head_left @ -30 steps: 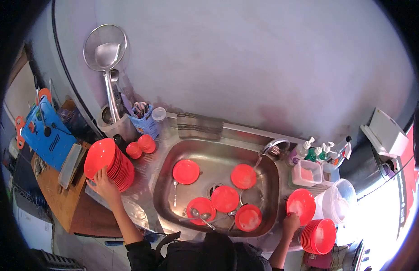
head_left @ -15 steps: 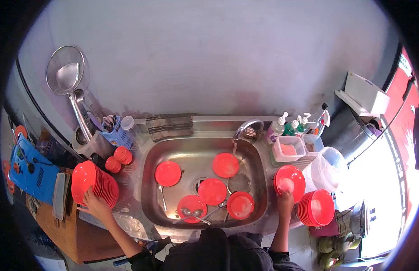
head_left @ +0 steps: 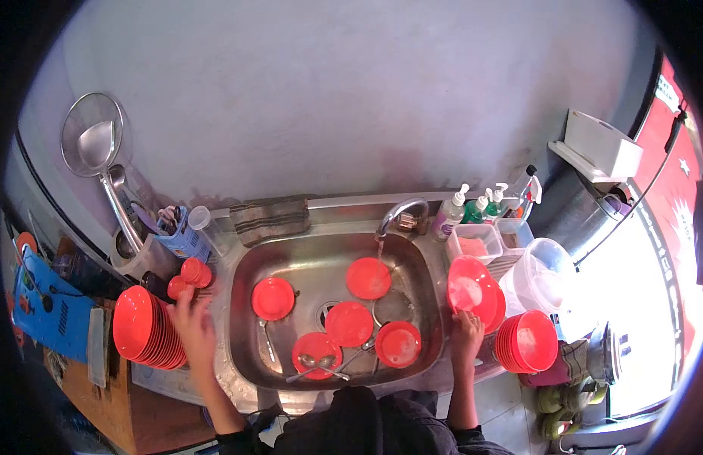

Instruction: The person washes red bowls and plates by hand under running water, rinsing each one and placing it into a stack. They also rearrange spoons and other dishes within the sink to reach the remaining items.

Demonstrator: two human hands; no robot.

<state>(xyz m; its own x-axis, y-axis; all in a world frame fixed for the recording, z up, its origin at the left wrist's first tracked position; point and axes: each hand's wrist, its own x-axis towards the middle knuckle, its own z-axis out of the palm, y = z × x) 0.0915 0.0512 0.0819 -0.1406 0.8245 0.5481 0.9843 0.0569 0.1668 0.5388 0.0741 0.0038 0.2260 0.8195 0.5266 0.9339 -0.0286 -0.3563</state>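
Observation:
My right hand [head_left: 467, 334] pinches the near rim of a soapy red bowl [head_left: 467, 287], which is tilted up above another red bowl [head_left: 491, 305] at the sink's right edge. Beside a leaning stack of red bowls [head_left: 143, 330], my left hand [head_left: 192, 326] is raised, blurred, with its fingers apart and nothing seen in them. Small red cups [head_left: 195, 271] lie just beyond its fingertips. Inside the metal sink [head_left: 249, 349] are several red plates [head_left: 348, 324], and spoons [head_left: 318, 365] lie across one of them. Water runs from the faucet [head_left: 401, 212] onto the farthest plate [head_left: 368, 278].
Another stack of red bowls [head_left: 535, 341] stands at right, near a clear plastic tub [head_left: 541, 277]. Pump bottles [head_left: 449, 214] and a sponge container [head_left: 474, 243] stand behind. A striped cloth [head_left: 269, 220] lies on the back ledge. A utensil holder [head_left: 147, 260] stands at left.
My left hand has left the left bowl stack and moved right. My right hand has tilted a bowl up from the one beneath it. The whole view has shifted slightly.

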